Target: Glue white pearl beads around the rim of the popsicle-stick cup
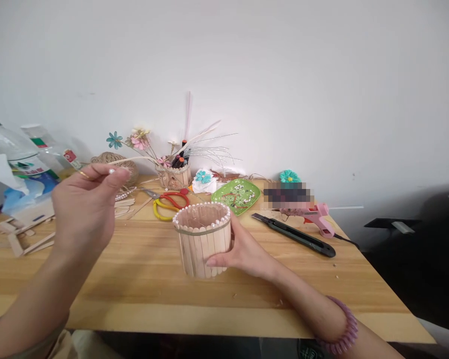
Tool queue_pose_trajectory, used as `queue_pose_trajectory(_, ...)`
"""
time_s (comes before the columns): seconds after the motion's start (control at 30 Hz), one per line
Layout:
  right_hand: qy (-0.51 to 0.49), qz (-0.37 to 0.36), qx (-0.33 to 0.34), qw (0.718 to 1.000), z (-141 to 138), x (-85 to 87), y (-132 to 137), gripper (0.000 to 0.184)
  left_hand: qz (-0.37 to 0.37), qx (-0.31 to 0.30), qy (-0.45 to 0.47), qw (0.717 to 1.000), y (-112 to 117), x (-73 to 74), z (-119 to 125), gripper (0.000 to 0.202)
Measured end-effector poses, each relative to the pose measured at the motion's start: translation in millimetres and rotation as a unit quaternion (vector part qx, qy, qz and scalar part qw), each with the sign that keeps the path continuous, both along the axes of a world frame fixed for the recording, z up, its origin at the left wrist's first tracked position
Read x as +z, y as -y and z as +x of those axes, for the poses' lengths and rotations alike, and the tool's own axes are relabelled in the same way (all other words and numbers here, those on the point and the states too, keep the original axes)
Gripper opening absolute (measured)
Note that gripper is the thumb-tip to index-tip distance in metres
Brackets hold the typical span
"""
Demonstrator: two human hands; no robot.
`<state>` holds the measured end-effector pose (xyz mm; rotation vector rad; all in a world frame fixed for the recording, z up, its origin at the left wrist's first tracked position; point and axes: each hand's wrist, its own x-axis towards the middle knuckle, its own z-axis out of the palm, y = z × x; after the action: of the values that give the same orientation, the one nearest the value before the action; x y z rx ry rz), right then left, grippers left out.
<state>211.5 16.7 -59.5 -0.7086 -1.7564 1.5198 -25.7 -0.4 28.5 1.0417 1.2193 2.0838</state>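
A round holder made of upright wooden craft sticks [203,243] stands on the wooden table [142,279], with a ring of pearl beads around its rim. My right hand [243,252] is wrapped around its right side, thumb on the front. My left hand [84,209] is raised to the left of it. Its fingers are pinched on a thin pale straw stem [142,158] that runs right toward a small stick holder [173,175] full of artificial flowers and pens.
Behind the holder lie red and yellow scissors [168,202], a green decorated dish [237,194], a black utility knife [295,234] and a pink glue gun [316,217]. Loose craft sticks [22,239], a twine ball [114,162] and plastic bottles [15,149] sit at the left.
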Motion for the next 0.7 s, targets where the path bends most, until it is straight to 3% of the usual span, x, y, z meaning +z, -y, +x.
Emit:
queue_pose_trajectory(0.27, -0.004, -0.005, -0.007, 1.000, 0, 0.4, -2, 0.103, -0.089, 0.000, 0.006, 0.996, 5, -14.8, -9, 0.012)
queue_pose_trajectory(0.37, -0.007, -0.010, -0.006, 1.000, 0, 0.6, -2, 0.103, -0.102, -0.042, -0.089, 0.990, 14, -21.9, -7, 0.010)
queue_pose_trajectory(0.53, -0.012, -0.012, -0.010, 1.000, -1, 0.7, -2, 0.107, -0.081, -0.141, -0.260, 0.952, 27, -23.6, 4, 0.021)
queue_pose_trajectory(0.7, 0.014, 0.041, -0.016, 0.999, -2, -4.6, -2, 0.111, -0.086, -0.181, -0.301, 0.932, 33, -19.9, 18, 0.024)
